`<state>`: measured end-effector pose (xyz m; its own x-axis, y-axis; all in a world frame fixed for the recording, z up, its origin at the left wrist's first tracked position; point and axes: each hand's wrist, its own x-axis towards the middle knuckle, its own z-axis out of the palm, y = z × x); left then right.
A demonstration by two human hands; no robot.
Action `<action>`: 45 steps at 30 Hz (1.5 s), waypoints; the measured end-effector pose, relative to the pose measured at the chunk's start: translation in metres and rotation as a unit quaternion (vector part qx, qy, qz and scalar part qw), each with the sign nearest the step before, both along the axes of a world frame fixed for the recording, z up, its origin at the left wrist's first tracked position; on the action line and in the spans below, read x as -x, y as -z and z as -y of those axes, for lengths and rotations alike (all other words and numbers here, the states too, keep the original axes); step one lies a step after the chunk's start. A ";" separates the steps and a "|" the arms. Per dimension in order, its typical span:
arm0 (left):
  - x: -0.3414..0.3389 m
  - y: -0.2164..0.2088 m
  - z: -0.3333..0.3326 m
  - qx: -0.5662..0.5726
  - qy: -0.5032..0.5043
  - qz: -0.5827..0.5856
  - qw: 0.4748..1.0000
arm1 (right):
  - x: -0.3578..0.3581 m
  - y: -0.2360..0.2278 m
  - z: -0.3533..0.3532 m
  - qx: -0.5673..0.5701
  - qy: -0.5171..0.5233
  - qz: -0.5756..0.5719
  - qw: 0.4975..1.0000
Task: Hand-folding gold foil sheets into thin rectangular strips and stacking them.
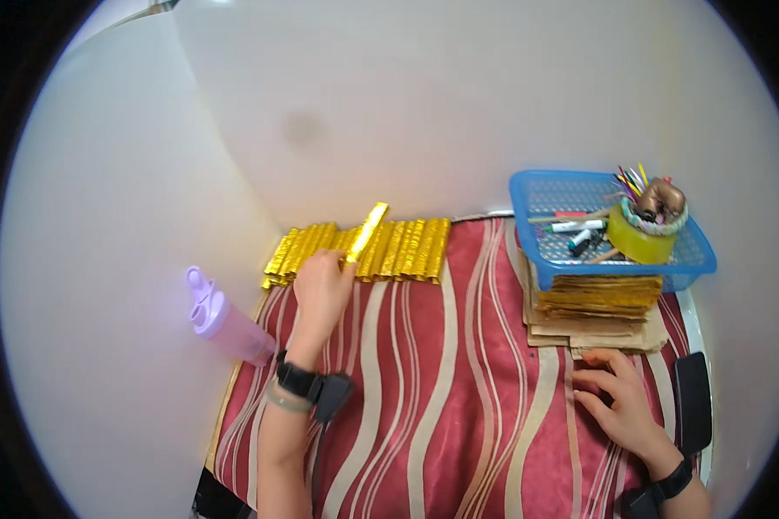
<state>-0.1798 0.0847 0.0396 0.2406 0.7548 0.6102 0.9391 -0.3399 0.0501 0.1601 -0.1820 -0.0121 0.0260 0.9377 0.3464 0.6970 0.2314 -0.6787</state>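
My left hand [322, 290] is closed on a shiny gold foil paper strip [369, 232], which slants up and to the right from the fingers. Beneath and beside it, a row of crinkled gold foil paper rolls [407, 249] lies side by side along the back edge of the cloth. Fingers apart and slightly curled, my right hand [616, 400] holds nothing. It rests just in front of a stack of brown and gold paper sheets [599, 304], with the fingertips close to the stack's front edge. Whether they touch it, I cannot tell.
A blue plastic basket [537, 270] sits on the paper stack, with markers, sticks and a yellow round container [640, 240] inside. A lilac bottle [229, 324] leans at the left edge. A black phone-shaped object [692, 402] lies at the right. White walls [389, 104] surround the striped red cloth [493, 363].
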 end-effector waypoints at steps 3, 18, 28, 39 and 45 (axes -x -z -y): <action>0.035 0.020 -0.047 -0.015 -0.095 -0.007 0.995 | -0.001 0.001 -0.001 0.029 0.003 -0.004 1.000; 0.052 0.052 -0.071 -0.034 -0.063 -0.079 0.994 | -0.001 0.004 -0.005 0.032 -0.009 -0.017 0.999; 0.033 0.048 -0.069 -0.135 -0.035 -0.069 0.988 | 0.000 -0.004 -0.002 0.010 0.012 -0.002 1.000; -0.124 0.034 0.081 0.085 0.571 -0.004 0.817 | -0.025 0.021 -0.008 -0.003 0.134 0.243 0.961; -0.164 0.052 0.118 0.109 0.639 -0.007 0.762 | -0.023 0.020 -0.010 -0.005 0.108 0.278 0.954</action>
